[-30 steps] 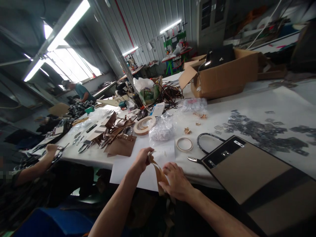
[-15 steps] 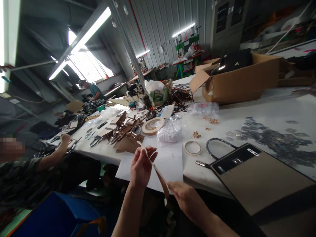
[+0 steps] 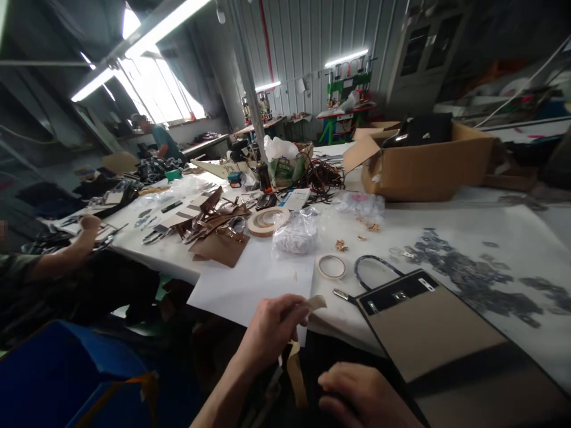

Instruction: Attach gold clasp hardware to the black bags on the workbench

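My left hand [image 3: 274, 327] is closed on a pale tan strip [image 3: 295, 374], whose short end sticks out past the fingertips while the longer part hangs below, beyond the table edge. To the right and lower, my right hand [image 3: 357, 389] has its fingers curled together, apart from the strip; whether it holds anything is hidden. White paper [image 3: 250, 279] lies on the table beyond my left hand. A flat brown bag panel [image 3: 437, 333] with a black top band and a handle lies at the right.
Tape rolls [image 3: 331, 267], a plastic bag of white pieces [image 3: 297, 233], brown scraps [image 3: 223, 245] and grey metal pieces [image 3: 468, 270] cover parts of the table. Behind stands a cardboard box [image 3: 428, 166]. A co-worker's arm [image 3: 66, 252] is at left; a blue bin [image 3: 75, 368] stands below.
The view has shifted. My left hand has come lower and nearer with the strip. My right hand has come away from the strip, moving lower right.
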{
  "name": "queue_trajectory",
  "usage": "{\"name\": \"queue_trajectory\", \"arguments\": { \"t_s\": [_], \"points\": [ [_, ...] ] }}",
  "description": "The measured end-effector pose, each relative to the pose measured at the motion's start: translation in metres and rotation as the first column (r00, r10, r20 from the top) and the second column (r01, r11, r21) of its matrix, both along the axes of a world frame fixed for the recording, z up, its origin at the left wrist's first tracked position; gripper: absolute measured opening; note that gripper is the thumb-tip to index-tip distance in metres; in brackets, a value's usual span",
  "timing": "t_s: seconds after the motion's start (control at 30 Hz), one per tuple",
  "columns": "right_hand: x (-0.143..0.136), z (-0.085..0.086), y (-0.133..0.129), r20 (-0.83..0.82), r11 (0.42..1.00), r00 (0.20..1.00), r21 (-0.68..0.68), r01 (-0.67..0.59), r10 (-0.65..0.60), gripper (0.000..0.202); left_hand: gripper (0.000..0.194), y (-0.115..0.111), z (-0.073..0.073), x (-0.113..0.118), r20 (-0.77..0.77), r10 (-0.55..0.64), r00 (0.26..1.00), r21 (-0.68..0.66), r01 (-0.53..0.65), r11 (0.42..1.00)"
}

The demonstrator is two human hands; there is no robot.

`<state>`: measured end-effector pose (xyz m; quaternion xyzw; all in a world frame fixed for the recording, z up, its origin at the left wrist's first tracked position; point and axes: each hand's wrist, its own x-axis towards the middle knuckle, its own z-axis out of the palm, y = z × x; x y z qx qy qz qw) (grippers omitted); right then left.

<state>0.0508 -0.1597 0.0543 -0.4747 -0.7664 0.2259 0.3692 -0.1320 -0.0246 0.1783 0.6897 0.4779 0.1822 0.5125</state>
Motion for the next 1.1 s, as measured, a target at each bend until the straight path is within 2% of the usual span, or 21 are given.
{"name": "queue_trajectory", "arguments": {
  "t_s": [0.03, 0.1, 0.13, 0.2, 0.3, 0.4, 0.53, 0.63, 0.73, 0.8, 0.87, 0.9, 0.93, 0.97, 1.0, 1.03, 1.07, 1.1],
  "points": [
    [0.017, 0.023, 0.006, -0.024, 0.999, 0.998, 0.015, 0.051, -0.051, 0.014, 0.028, -0.004, 0.002, 0.005, -0.053, -0.056, 0.997, 0.031, 0.057, 0.998],
    [0.046, 0.062, 0.021, -0.051, 0.969, 0.979, 0.144, 0.202, -0.196, 0.027, 0.027, -0.009, 0.005, 0.017, -0.120, -0.154, 0.981, 0.090, 0.166, 0.982],
    [0.057, 0.074, 0.029, -0.026, 0.959, 0.974, 0.172, 0.225, -0.224, 0.032, 0.025, -0.011, 0.006, 0.023, -0.143, -0.198, 0.970, 0.121, 0.215, 0.969],
    [0.072, 0.087, 0.041, 0.048, 0.966, 0.976, 0.161, 0.202, -0.212, 0.041, 0.023, -0.014, 0.006, 0.034, -0.183, -0.264, 0.947, 0.186, 0.297, 0.937],
    [0.081, 0.081, 0.046, 0.104, 0.993, 0.988, 0.035, 0.115, -0.118, 0.029, 0.024, -0.020, 0.001, 0.049, -0.252, -0.316, 0.915, 0.250, 0.377, 0.892],
    [0.084, 0.072, 0.039, 0.087, 0.993, 0.991, -0.049, 0.110, -0.105, 0.016, 0.026, -0.025, -0.011, 0.056, -0.302, -0.332, 0.894, 0.286, 0.417, 0.863],
    [0.092, 0.072, 0.025, 0.093, 0.983, 0.989, -0.134, 0.124, -0.112, 0.008, 0.026, -0.032, -0.027, 0.061, -0.209, -0.405, 0.890, 0.309, 0.453, 0.836],
    [0.097, 0.072, 0.016, 0.128, 0.984, 0.987, -0.133, 0.120, -0.103, 0.009, 0.030, -0.036, -0.033, 0.067, -0.097, -0.420, 0.902, 0.283, 0.429, 0.858],
    [0.094, 0.072, 0.006, 0.131, 0.987, 0.978, 0.003, 0.161, -0.160, 0.010, 0.033, -0.037, -0.037, 0.075, 0.003, -0.415, 0.910, 0.185, 0.408, 0.894],
    [0.088, 0.073, -0.003, 0.161, 0.968, 0.970, 0.203, 0.150, -0.184, 0.013, 0.034, -0.033, -0.045, 0.077, 0.088, -0.337, 0.938, 0.060, 0.332, 0.941],
    [0.085, 0.076, -0.012, 0.190, 0.909, 0.975, 0.415, 0.029, -0.118, 0.016, 0.039, -0.024, -0.058, 0.075, 0.179, -0.104, 0.978, -0.104, 0.124, 0.987],
    [0.088, 0.076, -0.016, 0.193, 0.888, 0.979, 0.460, -0.030, -0.068, 0.018, 0.041, -0.020, -0.065, 0.072, 0.202, 0.037, 0.979, -0.181, 0.000, 0.983],
    [0.095, 0.075, -0.018, 0.172, 0.889, 0.984, 0.456, -0.042, -0.042, 0.018, 0.043, -0.016, -0.071, 0.069, 0.206, 0.153, 0.967, -0.242, -0.101, 0.965],
    [0.107, 0.071, -0.017, 0.118, 0.915, 0.990, 0.403, 0.026, -0.080, 0.016, 0.045, -0.013, -0.077, 0.066, 0.200, 0.222, 0.954, -0.286, -0.159, 0.945],
    [0.124, 0.065, -0.013, 0.049, 0.944, 0.982, 0.288, 0.159, -0.180, 0.014, 0.046, -0.013, -0.081, 0.063, 0.193, 0.234, 0.953, -0.313, -0.166, 0.935],
    [0.144, 0.056, -0.006, -0.016, 0.927, 0.936, 0.137, 0.350, -0.352, 0.011, 0.047, -0.015, -0.084, 0.061, 0.191, 0.202, 0.960, -0.328, -0.132, 0.936],
    [0.166, 0.045, 0.003, -0.061, 0.844, 0.842, -0.037, 0.535, -0.536, 0.014, 0.048, -0.019, -0.085, 0.061, 0.196, 0.145, 0.970, -0.337, -0.072, 0.939],
    [0.189, 0.032, 0.014, -0.099, 0.752, 0.750, -0.199, 0.629, -0.654, 0.027, 0.048, -0.024, -0.086, 0.062, 0.205, 0.077, 0.976, -0.344, -0.002, 0.939]
  ]
}}
